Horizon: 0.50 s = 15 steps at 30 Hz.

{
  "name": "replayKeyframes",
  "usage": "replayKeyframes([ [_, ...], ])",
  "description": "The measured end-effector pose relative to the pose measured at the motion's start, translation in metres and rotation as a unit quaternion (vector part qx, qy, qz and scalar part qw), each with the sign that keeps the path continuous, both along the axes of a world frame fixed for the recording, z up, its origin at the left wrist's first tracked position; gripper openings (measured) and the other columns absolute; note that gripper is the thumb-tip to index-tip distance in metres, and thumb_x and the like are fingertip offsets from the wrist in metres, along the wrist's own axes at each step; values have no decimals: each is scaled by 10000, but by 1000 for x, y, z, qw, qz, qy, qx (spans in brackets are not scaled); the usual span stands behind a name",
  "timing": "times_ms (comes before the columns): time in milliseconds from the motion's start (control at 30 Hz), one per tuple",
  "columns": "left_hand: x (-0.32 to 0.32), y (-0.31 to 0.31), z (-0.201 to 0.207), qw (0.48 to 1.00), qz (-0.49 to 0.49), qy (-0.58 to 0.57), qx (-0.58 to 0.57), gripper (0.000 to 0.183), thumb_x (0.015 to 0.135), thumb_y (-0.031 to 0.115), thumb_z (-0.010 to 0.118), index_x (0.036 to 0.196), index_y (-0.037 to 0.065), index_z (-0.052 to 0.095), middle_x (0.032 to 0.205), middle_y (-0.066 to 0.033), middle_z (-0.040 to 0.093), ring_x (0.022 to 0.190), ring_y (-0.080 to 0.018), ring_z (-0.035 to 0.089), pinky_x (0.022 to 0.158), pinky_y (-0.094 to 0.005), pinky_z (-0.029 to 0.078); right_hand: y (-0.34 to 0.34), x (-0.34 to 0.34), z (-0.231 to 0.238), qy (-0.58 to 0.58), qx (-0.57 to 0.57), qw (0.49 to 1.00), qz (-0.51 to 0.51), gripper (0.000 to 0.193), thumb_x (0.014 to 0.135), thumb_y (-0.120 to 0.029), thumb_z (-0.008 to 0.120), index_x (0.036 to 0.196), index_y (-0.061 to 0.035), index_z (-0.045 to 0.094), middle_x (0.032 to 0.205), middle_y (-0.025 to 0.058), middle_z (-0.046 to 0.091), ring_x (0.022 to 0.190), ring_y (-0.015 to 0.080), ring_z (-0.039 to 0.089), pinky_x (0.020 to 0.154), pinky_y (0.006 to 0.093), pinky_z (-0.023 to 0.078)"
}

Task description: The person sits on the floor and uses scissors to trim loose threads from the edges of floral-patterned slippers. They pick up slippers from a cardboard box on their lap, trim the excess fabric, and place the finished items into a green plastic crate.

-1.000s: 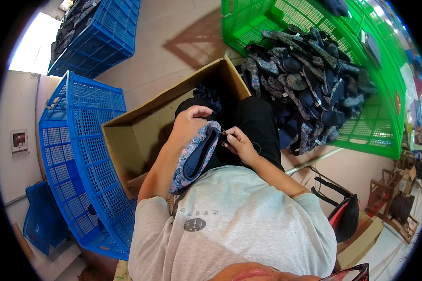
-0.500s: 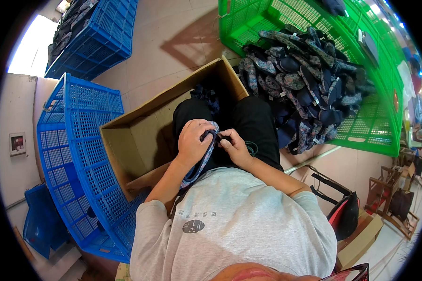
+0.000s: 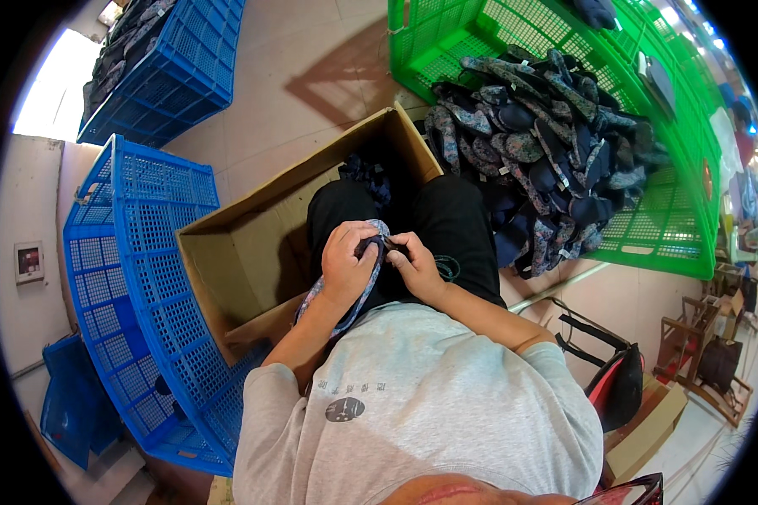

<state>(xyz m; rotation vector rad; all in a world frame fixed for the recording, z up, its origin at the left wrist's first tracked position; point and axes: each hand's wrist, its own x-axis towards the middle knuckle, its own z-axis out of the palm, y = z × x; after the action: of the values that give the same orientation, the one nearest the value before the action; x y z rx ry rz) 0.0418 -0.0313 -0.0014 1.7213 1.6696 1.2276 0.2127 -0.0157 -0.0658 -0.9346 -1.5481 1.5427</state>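
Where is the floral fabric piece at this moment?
In the head view, the floral piece is slightly left of centre, over the lap; the left hand holds it, and the right hand is at its upper end.

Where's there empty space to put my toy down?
There's bare floor between the far blue crate, the cardboard box and the green crate. The left end inside the box looks bare too; dark fabric lies at its far end. Crowded: the green crate, heaped with dark pieces, and the lap, where the left hand holds a patterned piece beside the right hand.
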Motion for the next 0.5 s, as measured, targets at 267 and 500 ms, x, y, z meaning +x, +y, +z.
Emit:
replayKeyframes([
  [267, 1, 2, 3, 999, 28, 16, -17, 205, 714, 18, 702, 915, 29, 662, 963, -113, 664, 922, -296, 636, 834, -360, 508, 6, -1, 1, 139, -209, 968, -12, 160, 1004, -191, 577, 1109, -76, 543, 870, 6, 589, 670, 57, 492, 605, 198, 400],
  [500, 4, 0, 16, 990, 75, 109, -49, 229, 732, 104, 709, 955, 65, 674, 957, -88, 668, 916, -298, 638, 824, -385, 513, 4, -7, 29, 63, -168, 984, -9, 406, 911, -237, 715, 1217, -82, 497, 928, 9, 576, 711, 52, 496, 643, 196, 442],
])
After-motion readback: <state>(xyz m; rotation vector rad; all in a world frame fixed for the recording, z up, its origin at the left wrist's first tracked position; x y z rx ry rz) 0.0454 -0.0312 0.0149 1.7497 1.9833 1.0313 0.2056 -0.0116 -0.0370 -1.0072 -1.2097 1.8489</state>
